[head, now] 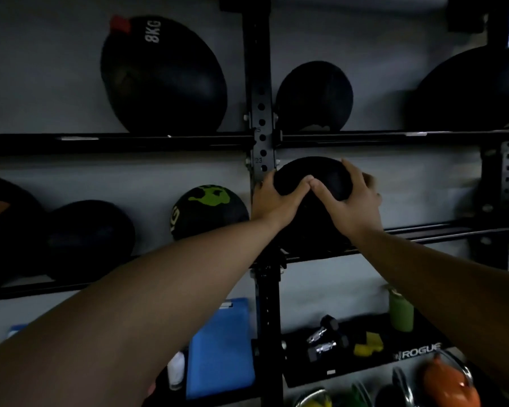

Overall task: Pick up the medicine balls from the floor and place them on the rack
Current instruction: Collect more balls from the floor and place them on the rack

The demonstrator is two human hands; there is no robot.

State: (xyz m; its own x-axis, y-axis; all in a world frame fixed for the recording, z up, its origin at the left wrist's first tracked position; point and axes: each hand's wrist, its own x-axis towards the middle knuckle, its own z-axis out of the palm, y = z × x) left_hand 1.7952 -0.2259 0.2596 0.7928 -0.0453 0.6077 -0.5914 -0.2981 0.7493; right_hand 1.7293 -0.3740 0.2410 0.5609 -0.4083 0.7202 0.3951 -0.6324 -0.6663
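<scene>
Both hands press on one black medicine ball (315, 174) that rests on the middle shelf rail (423, 233) of the black rack, just right of the centre upright (260, 136). My left hand (279, 201) wraps its left side and my right hand (350, 201) covers its right side, thumbs touching at the front. The ball's lower half is hidden behind my hands and wrists.
Other balls fill the rack: an 8KG ball (162, 74), a small black ball (313, 95), a large one (476, 89), and a green-marked ball (209, 211). Below lie a blue pad (221, 348), dumbbells (326, 339), a green bottle (400, 312) and an orange kettlebell (450, 383).
</scene>
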